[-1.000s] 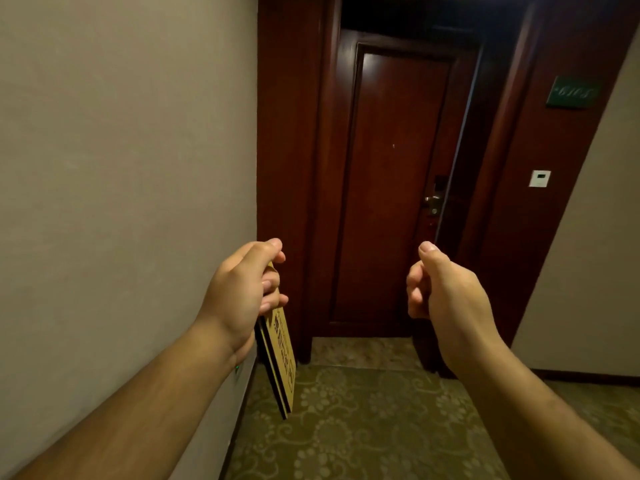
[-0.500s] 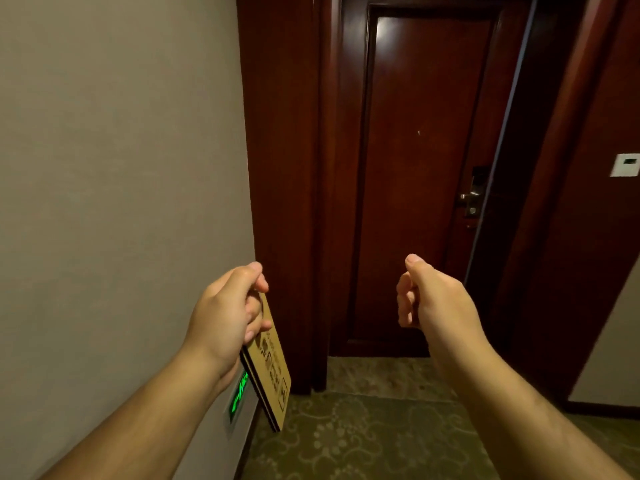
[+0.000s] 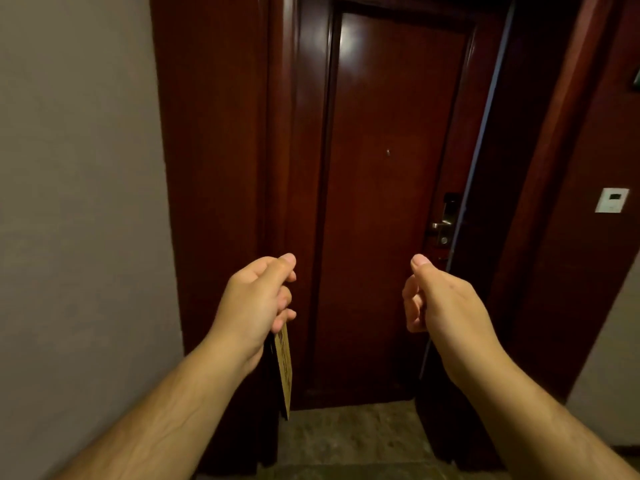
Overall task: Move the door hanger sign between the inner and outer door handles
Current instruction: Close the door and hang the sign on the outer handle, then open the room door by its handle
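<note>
"Head camera looks at your hands. What is in your left hand (image 3: pixel 258 299)?"

"I hold the door hanger sign (image 3: pixel 284 372) in it. My fingers are curled round its top and my thumb lies over them. The sign is brown card. It hangs down below my hand with its thin edge to me, so I cannot read it."

"And your right hand (image 3: pixel 440 299)?"

"It holds nothing. Its fingers are curled in like a loose fist, with the thumb on top. It is up in the air beside my left hand, with a gap between them."

"Where is the sign from the door (image 3: pixel 381 202)?"

"The door is dark red wood, right in front of me. The sign hangs in the air low down, in front of the door frame (image 3: pixel 214 168) on the left. The door handle (image 3: pixel 439 224) is silver, on the right side of the door, above my right hand and well apart from the sign."

"What else?"

"A grey wall (image 3: pixel 76 202) is on my left. A small white switch (image 3: pixel 611 200) sits far right. Patterned carpet (image 3: pixel 353 441) is on the floor."
</note>
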The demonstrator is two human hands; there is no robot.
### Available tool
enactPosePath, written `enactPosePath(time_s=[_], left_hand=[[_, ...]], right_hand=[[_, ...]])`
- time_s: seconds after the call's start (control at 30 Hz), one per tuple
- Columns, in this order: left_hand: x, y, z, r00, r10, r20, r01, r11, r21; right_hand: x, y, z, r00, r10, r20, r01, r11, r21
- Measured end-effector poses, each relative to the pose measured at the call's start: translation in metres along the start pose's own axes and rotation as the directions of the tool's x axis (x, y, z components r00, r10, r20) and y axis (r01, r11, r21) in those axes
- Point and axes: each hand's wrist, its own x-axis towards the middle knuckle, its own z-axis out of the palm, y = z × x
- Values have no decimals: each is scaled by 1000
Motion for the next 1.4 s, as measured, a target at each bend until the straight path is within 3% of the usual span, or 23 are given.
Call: enactPosePath(time_s=[0.4,0.6,0.77,0.87,1.07,1.4], left_hand=[[203,-96,110,987,-71,144,81,995,-61],[283,-134,177,978,-62,198,87,989,-119],[353,-126,246,969,-20,245,34,998,-55],[386,-133,277,976,21,217,-12,999,-40],[442,-176,326,983,-51,178,52,999,1],[576,-269,425,947,-116,301,92,991,93]], right_hand=[[176,96,-17,966,138,-220,-160,984,-82],[271,152,-43,960,160,-231,-172,985,-30],[365,188,-72,964,163,-211,-155,986,54],[417,213,-80,965,174,-194,-156,982,106],[491,272,-83,966,226,-127,-208,968,140],[612,367,-122,915,300,-270,-286,954,93]])
